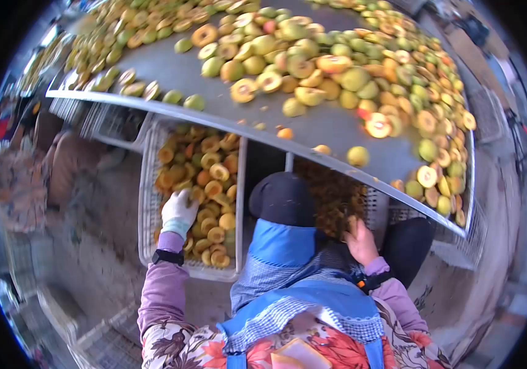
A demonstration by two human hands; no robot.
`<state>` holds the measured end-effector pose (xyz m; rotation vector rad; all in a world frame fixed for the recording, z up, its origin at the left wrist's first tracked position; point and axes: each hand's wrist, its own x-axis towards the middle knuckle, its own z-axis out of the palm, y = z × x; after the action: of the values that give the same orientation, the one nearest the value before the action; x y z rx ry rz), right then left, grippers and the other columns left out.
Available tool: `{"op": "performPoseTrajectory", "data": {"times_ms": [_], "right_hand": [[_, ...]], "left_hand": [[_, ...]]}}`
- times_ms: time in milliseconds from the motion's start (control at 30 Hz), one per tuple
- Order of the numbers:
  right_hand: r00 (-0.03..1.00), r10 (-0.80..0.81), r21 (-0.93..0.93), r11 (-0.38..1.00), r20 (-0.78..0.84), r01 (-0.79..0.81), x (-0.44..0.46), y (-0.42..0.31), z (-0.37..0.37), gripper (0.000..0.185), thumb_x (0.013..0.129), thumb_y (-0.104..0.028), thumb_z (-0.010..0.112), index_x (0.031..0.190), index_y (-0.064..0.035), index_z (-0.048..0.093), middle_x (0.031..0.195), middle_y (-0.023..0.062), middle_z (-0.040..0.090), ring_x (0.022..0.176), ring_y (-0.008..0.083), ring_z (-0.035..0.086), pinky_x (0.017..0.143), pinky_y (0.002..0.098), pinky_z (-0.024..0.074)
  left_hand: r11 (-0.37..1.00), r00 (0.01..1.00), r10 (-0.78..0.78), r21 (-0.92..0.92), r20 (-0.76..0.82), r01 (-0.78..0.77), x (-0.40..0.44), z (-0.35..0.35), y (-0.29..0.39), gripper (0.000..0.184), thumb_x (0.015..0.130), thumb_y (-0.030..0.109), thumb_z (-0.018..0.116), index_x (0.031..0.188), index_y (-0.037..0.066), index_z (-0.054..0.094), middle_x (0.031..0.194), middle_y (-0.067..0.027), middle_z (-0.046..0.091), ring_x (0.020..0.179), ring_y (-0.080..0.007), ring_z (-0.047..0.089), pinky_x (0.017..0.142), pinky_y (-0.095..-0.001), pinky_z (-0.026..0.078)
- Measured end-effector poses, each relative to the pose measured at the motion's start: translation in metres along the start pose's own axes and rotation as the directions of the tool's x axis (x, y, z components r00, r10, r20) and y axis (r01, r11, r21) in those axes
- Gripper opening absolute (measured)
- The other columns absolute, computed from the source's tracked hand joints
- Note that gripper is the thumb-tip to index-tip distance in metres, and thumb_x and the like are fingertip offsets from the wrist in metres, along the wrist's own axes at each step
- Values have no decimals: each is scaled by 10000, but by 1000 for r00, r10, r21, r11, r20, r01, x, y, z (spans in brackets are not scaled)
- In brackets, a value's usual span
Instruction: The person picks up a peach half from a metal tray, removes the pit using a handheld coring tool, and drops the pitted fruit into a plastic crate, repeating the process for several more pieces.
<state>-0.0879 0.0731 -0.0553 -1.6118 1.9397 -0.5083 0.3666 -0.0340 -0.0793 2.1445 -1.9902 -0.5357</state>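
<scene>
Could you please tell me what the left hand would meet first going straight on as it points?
The left hand would probably meet the fruit just ahead in the crate; depth is unclear.

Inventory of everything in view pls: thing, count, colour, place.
Metal table: one, grey, across top
Table fruit: too many to count, many halved, yellow-green-orange
Left basket: one, whitish, below table
Basket fruit: many halves, orange-yellow, inside it
Right basket: one, whitish, under table edge
Small pieces: uncountable, brown, inside it
Other baskets: several, greyish, around edges, blurred
Floor: one, grey-brown, below
Apron: one, blue, over lap
Wristbands: two, black, each wrist
Left hand: one, white-gloved, at left basket's fruit
Right hand: one, bare, at right basket
</scene>
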Motion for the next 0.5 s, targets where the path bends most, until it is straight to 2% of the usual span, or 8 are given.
{"op": "performPoseTrajectory", "data": {"times_ms": [33,100,167,233,333,400,433,500], "right_hand": [[999,-15,63,998,-40,18,0,-5,0,329,780,-197,644,997,-5,487,828,281,595,812,482,557,669,512,452],[1000,8,124,992,4,-8,2,-9,-3,338,792,-195,635,1020,2,482,834,284,593,816,487,553,673,507,450],[998,-58,214,975,-10,58,1,10,6,345,797,-191,632,1034,8,479,838,284,593,822,485,553,683,498,452],[999,-24,275,961,25,17,-3,11,-1,356,797,-196,639,1037,12,479,840,272,596,827,469,566,690,476,459],[986,132,385,908,105,-163,-5,18,-9,357,801,-204,650,1035,4,479,824,239,600,801,443,579,677,448,465],[987,126,428,890,103,-159,-3,19,-14,341,812,-202,643,1032,0,478,793,219,591,758,422,580,658,441,463],[988,105,465,873,111,-145,-4,17,-16,295,834,-197,625,1007,-6,479,742,176,575,658,352,575,591,407,456],[983,74,608,777,169,-163,-5,5,-28,222,869,-186,593,962,-21,478,670,104,542,513,229,542,480,342,424]], "left_hand": [[970,981,124,-190,-152,-152,17,-10,32,338,785,315,637,1069,132,622,972,-131,624,891,-341,604,773,-418,485],[882,945,258,-350,-201,-315,50,-52,136,293,791,278,641,1015,92,615,922,-130,629,859,-344,607,711,-405,489],[840,876,431,-259,-215,-477,98,-54,203,331,795,321,633,1030,90,603,934,-160,630,876,-353,609,747,-418,488],[905,910,409,-100,-67,-414,141,-48,267,403,832,384,576,1057,50,594,922,-176,635,880,-328,627,762,-407,482],[974,979,187,117,84,-196,178,-34,336,535,804,475,569,1134,55,534,1093,-181,628,1019,-350,594,849,-422,475],[960,981,183,203,62,-192,191,-17,348,515,792,460,596,1129,74,548,1078,-179,632,992,-334,609,841,-414,484],[951,982,179,247,57,-188,196,-8,348,505,786,452,610,1127,83,555,1071,-177,634,979,-326,616,837,-411,489],[970,976,185,137,113,-200,179,-26,347,545,703,371,721,1135,97,533,1051,-181,616,995,-340,600,855,-413,482]]}}
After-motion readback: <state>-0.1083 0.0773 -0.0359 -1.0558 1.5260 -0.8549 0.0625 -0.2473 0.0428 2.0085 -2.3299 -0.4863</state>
